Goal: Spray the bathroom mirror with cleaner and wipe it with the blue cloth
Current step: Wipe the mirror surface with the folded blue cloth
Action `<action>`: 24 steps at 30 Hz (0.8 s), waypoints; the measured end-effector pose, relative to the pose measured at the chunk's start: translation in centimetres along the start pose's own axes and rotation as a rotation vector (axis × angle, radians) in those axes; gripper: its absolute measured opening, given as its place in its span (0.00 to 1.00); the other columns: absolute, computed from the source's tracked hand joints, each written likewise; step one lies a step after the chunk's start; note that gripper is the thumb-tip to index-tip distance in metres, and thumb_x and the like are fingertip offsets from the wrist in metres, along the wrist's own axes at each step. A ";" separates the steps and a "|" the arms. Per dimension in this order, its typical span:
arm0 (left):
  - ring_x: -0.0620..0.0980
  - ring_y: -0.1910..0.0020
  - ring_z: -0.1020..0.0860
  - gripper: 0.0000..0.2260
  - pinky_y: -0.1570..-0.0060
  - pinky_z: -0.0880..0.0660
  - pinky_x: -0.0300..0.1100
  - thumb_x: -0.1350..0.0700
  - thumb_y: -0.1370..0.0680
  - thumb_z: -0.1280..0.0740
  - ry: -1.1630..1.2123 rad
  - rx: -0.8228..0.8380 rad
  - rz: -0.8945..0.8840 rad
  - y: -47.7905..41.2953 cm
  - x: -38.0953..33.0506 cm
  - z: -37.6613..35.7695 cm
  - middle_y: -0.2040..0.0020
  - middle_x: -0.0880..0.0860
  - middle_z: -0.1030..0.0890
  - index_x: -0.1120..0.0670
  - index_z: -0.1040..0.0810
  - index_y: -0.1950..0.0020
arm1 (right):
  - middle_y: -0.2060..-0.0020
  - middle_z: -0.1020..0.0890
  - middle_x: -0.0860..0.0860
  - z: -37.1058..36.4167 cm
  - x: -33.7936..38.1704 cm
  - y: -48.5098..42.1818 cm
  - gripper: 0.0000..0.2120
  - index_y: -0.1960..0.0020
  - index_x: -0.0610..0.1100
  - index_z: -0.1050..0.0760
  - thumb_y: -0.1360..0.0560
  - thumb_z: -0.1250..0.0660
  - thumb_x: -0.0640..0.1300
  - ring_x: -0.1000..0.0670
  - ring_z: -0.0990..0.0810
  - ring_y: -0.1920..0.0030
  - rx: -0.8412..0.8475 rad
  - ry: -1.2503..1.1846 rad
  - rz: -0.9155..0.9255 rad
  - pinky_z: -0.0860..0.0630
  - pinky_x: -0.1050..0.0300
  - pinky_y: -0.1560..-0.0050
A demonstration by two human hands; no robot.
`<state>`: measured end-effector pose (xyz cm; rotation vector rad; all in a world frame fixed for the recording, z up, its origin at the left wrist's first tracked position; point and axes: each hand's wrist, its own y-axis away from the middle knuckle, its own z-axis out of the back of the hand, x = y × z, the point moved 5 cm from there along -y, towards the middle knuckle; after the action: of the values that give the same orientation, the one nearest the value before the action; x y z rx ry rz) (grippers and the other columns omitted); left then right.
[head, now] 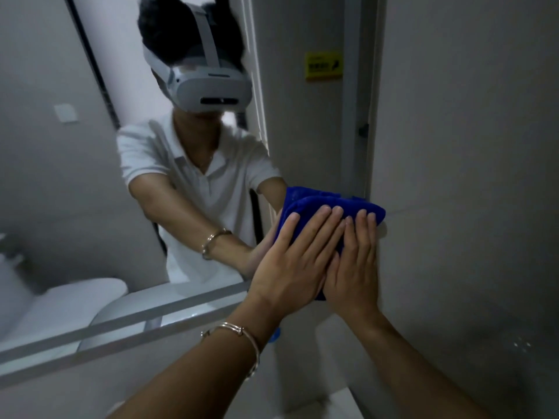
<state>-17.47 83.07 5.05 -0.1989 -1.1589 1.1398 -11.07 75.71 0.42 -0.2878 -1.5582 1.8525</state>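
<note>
Blue cloth (329, 202) sits flat on the mirror (90, 182) near its right edge, with the left hand (290, 261) and right hand (354, 261) both pressing it with straight fingers, not grabbing, so this looks like the wiping step, and next the cloth should slide across the rest of the mirror.

Mirror (75, 176): your bathroom glass, a large flat pane that sits tilted in your view and reflects you and the room. Blue cloth (314, 207): deep blue, plush, folded into a thick pad, flat against the pane at its right edge and low down. Your left hand (290, 261) and right hand (354, 264) press it side by side with straight fingers, covering its lower part.
</note>
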 end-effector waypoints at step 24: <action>0.55 0.24 0.58 0.27 0.27 0.57 0.55 0.47 0.20 0.60 -0.195 -0.117 0.087 -21.9 18.9 13.8 0.23 0.56 0.56 0.56 0.57 0.23 | 0.23 0.52 0.46 8.7 6.6 -32.3 0.29 0.23 0.42 0.54 0.21 0.56 0.50 0.49 0.51 0.24 -0.073 -0.104 0.122 0.45 0.49 0.26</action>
<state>-16.21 82.11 37.10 -0.2337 -1.4025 1.1887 -9.33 74.47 34.46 -0.3307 -1.7159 1.9329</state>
